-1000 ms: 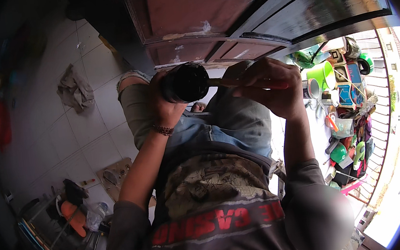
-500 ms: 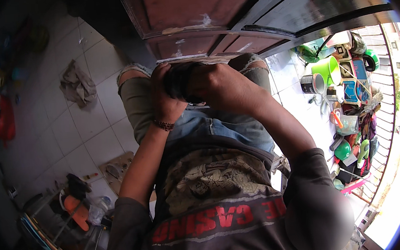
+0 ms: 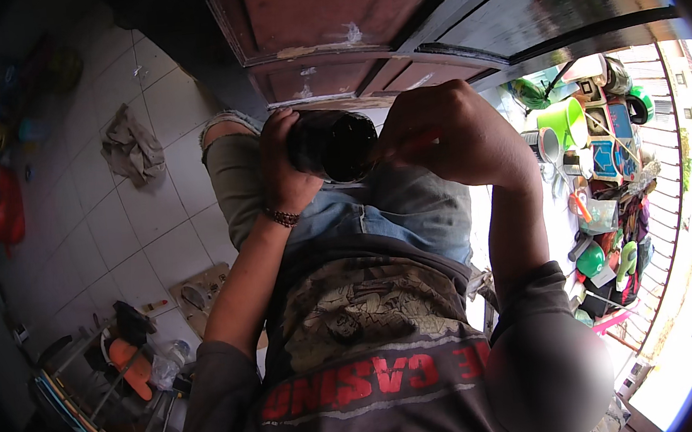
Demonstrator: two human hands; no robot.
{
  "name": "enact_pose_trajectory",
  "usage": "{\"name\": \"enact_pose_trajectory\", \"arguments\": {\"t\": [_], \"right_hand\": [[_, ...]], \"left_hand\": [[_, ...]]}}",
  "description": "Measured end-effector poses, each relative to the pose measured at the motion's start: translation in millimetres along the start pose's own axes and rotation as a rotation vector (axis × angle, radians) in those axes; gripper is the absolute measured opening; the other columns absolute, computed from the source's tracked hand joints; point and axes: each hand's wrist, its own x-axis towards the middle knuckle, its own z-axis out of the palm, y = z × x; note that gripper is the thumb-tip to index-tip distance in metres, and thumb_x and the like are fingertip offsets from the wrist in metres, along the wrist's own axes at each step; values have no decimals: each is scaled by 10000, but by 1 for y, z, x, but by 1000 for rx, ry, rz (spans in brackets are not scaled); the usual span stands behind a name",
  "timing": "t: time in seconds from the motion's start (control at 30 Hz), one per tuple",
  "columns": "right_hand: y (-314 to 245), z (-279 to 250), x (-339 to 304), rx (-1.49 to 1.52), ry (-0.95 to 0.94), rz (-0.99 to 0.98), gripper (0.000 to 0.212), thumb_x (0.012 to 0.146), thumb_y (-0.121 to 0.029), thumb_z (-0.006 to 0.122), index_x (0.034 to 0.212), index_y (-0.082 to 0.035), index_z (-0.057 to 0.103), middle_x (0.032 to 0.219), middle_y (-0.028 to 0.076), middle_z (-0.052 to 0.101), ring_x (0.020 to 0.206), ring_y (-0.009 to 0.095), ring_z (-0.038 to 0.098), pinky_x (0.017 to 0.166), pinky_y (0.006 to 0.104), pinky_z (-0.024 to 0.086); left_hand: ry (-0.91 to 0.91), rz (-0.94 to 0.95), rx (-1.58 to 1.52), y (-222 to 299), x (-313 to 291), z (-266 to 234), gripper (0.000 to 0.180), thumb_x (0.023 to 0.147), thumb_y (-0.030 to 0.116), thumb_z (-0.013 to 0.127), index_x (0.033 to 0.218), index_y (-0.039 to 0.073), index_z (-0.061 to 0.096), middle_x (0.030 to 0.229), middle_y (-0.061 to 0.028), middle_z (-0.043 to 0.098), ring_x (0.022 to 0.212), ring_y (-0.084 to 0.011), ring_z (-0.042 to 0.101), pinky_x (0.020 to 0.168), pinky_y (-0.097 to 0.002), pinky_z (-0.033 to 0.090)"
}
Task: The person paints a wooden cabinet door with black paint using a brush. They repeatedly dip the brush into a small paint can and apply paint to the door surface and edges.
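Observation:
My left hand [image 3: 282,160] is wrapped round the side of a dark can [image 3: 314,140], held tilted above my lap. The can's open mouth faces right, and its inside looks black and wet, like paint. Just right of the mouth, my right hand [image 3: 446,131] is closed on a paintbrush with a red handle [image 3: 420,140]. The brush's bristle end is hard to make out by the can's rim. In front of my knees stands a panelled door [image 3: 318,10], reddish brown with pale scuffs; its frame and right part are glossy black.
A crumpled cloth [image 3: 133,145] lies on the white tiled floor [image 3: 126,229] at left. Lower left holds a metal rack [image 3: 122,404] and an orange object [image 3: 130,368]. At right, a lime-green bucket [image 3: 563,122], tins and clutter line a barred railing [image 3: 676,142].
My right hand has moved right, away from the can, uncovering its dark mouth and the red brush handle. My left hand keeps its hold on the can almost in place.

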Motion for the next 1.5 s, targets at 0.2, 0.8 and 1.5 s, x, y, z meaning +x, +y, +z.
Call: {"name": "enact_pose_trajectory", "arguments": {"t": [0.2, 0.8, 1.5], "right_hand": [[1, 37, 10, -57, 255, 26, 123, 745, -19, 779, 854, -34, 724, 749, 86, 692, 678, 236, 717, 620, 335, 568], [10, 34, -3, -204, 343, 387, 181, 735, -100, 832, 813, -40, 680, 718, 86, 704, 661, 209, 712, 611, 315, 564], [102, 40, -55, 1258, 472, 445, 248, 942, -162, 640, 1127, 1, 607, 1053, 120, 691, 845, 190, 660, 692, 255, 502]], "left_hand": [[10, 24, 29, 1, 1, 0, 745, 681, 123, 840, 1321, 30, 470, 1344, -176, 509, 1281, -358, 500, 1105, -454, 387], [52, 4, 81, 4, 0, 4, 690, 658, 29, 776, 1295, 8, 512, 1296, -191, 544, 1237, -399, 518, 1069, -487, 408], [53, -82, -55, -1, 0, 6, 711, 670, 82, 809, 1309, 20, 505, 1260, -197, 572, 1197, -398, 551, 1041, -467, 431]]}}
